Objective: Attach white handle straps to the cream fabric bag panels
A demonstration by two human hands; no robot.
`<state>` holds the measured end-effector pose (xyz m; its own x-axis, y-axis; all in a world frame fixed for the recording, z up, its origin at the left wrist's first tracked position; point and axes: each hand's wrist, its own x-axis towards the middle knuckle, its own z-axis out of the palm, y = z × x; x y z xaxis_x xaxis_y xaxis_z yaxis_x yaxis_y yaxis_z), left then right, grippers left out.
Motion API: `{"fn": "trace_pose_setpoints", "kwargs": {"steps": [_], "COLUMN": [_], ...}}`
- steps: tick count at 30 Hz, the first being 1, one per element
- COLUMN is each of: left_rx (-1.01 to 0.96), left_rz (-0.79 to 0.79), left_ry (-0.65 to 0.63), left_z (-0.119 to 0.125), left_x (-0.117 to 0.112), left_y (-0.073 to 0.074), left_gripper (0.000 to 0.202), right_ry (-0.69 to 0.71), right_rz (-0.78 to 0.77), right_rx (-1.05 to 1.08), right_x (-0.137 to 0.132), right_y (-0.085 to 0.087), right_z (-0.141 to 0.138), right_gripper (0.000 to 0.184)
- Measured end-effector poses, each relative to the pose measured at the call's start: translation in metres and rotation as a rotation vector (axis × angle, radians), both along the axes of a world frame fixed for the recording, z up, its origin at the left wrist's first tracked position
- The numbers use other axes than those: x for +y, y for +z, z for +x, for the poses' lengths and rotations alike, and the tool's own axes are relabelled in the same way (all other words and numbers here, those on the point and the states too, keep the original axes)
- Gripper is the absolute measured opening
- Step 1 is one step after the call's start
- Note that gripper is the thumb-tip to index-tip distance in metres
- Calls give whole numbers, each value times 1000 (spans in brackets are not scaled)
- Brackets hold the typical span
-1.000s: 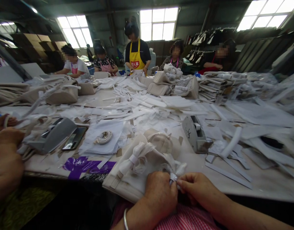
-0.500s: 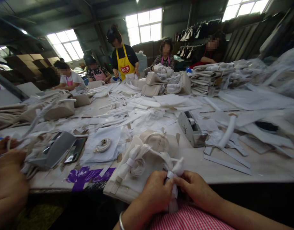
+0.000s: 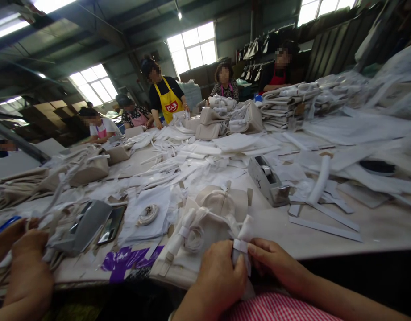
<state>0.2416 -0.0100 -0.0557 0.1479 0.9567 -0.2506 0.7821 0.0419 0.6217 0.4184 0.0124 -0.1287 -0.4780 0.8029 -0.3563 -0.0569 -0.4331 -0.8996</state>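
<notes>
A beige bag lies at the table's front edge, close to my body. Its handle is covered in thin white wrapping, and a white band circles the wrapped bag handle near its end. My left hand is closed around that handle just below the band. From the other side, my right hand pinches at the band with thumb and fingers; its lower fingers are partly hidden. Another wrapped handle part and a coiled strap rest on the bag.
A tape dispenser stands beyond my right hand, near white strips. Left of the bag are a rolled strap on white sheets, a phone and another dispenser. A co-worker's hands work at far left. Stacked bags lie farther back.
The view has tilted and shifted slightly. My fingers have shifted a little around the band, which now shows more fully around the handle. The co-worker's hands at left have moved slightly.
</notes>
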Motion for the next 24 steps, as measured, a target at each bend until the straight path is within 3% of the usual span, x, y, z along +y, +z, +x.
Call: {"fn": "trace_pose_setpoints", "kwargs": {"steps": [4,9,12,15,18,20,22,24], "left_rx": [203,187,148,8,35,-10,-87,-321], "left_rz": [109,87,132,246,393,212,39,-150], "left_ry": [20,-40,-92,-116,157,325,335,336], "left_z": [4,12,2,-35,-94,-132,-159,-173], "left_x": [-6,-9,-7,2,16,24,27,26], "left_y": [4,12,24,39,43,33,17,1], "left_gripper": [43,32,30,26,36,38,47,56], "right_ry": [-41,-2,27,5,-90,-124,-150,-199], "right_rz": [-71,-230,-257,-258,-305,-344,-363,-374], "right_rx": [-29,267,368,342,228,173,131,60], "right_x": [6,9,11,12,8,4,1,-2], "right_y": [8,25,28,21,10,4,0,0], "right_z": [-12,-23,-22,-16,-10,-9,-11,-15], "right_gripper": [54,41,33,32,34,37,38,36]}}
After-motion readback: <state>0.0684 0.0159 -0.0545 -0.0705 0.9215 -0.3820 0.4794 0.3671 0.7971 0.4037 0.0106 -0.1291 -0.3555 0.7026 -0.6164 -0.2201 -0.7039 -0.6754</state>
